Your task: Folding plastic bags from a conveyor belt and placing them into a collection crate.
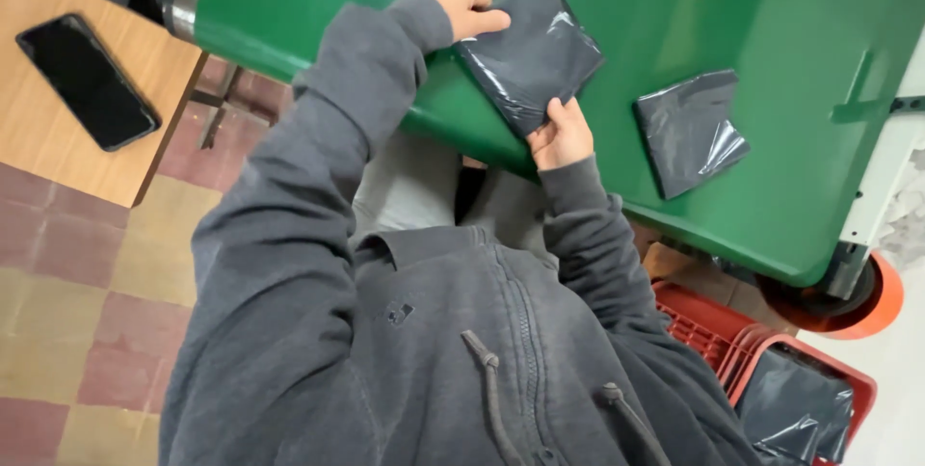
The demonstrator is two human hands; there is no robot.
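A green work surface fills the view above a checkered tile floor, with much bare green beyond. At its near edge a folded dark plastic bag lies, left hand pressing one corner, right hand pinching another. A second folded bag lies nearby.

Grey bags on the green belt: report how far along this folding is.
Done: one folded grey bag lies apart on the green belt. In hand: left hand and right hand press a second bag flat. Left: more bags in the red crate.
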